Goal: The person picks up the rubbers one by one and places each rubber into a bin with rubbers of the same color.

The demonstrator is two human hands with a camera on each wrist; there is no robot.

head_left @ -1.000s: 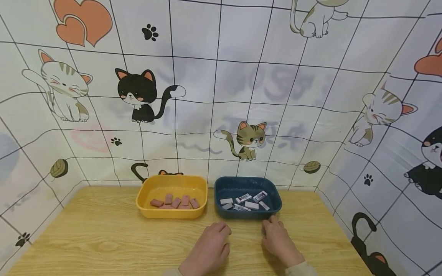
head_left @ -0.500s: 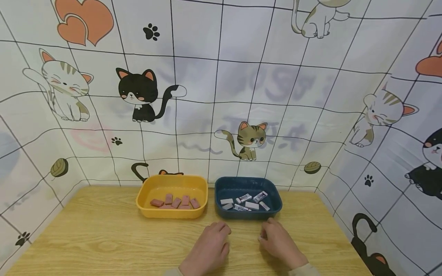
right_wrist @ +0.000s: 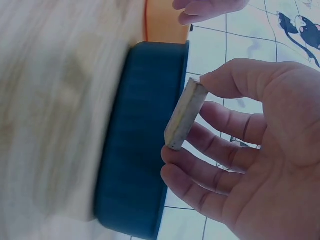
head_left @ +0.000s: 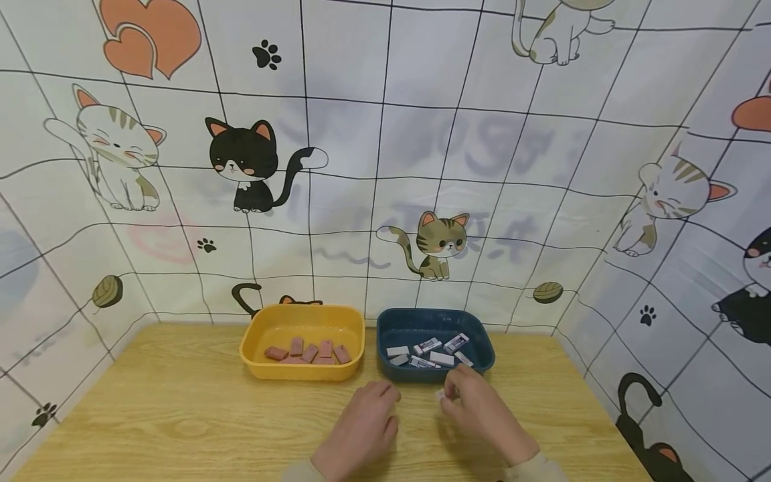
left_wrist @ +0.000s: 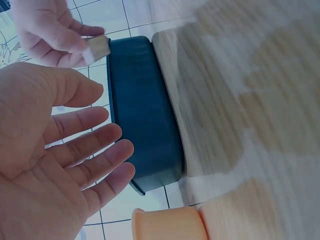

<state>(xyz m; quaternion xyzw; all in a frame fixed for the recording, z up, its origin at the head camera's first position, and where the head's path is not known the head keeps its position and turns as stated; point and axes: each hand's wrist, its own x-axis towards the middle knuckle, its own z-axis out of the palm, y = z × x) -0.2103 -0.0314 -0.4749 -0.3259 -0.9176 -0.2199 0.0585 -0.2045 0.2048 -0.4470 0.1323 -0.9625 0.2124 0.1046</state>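
A small white eraser (right_wrist: 186, 114) is pinched between the thumb and fingers of my right hand (head_left: 484, 418), just in front of the dark blue tray (head_left: 409, 372). In the head view the fingers cover most of this eraser; the left wrist view shows one end of it, slightly blurred. Inside the blue tray lie several white erasers (head_left: 442, 359), some in printed sleeves. My left hand (head_left: 364, 425) hovers over the table, left of the right hand, holding nothing. Its fingers are loosely bent and spread in the left wrist view.
To the left of the blue tray stands a yellow tray (head_left: 295, 372) with several pink erasers (head_left: 310, 353) in it. Both trays sit at the back of the wooden table (head_left: 168, 408), against a cat-patterned cloth (head_left: 337, 201) that also rises along the sides.
My right hand has risen a little and shifted left along the blue tray's front, and the eraser has come into sight between its fingers. The left hand stays nearly still.
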